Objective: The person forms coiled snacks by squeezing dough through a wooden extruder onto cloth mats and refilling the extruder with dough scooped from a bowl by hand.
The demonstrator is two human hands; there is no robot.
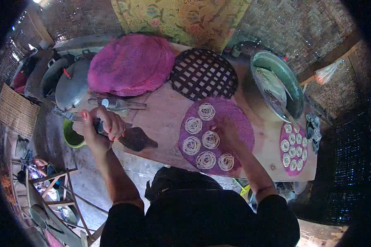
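Note:
My left hand is closed around a dark tool at the left front edge of the table; a broad, tapering dark piece shows beside it, and I cannot tell whether they are joined. My right hand reaches over a round purple mat, its fingers dim and hard to make out. Several pale coils of thin strands lie on this mat, and the fingertips are close to one coil. Behind my left hand lies a cylindrical tool with a silver end.
A stack of pink round mats and a dark lattice tray sit at the back. At right stand a green basin and a smaller mat with coils. A lidded pot and green bucket are left.

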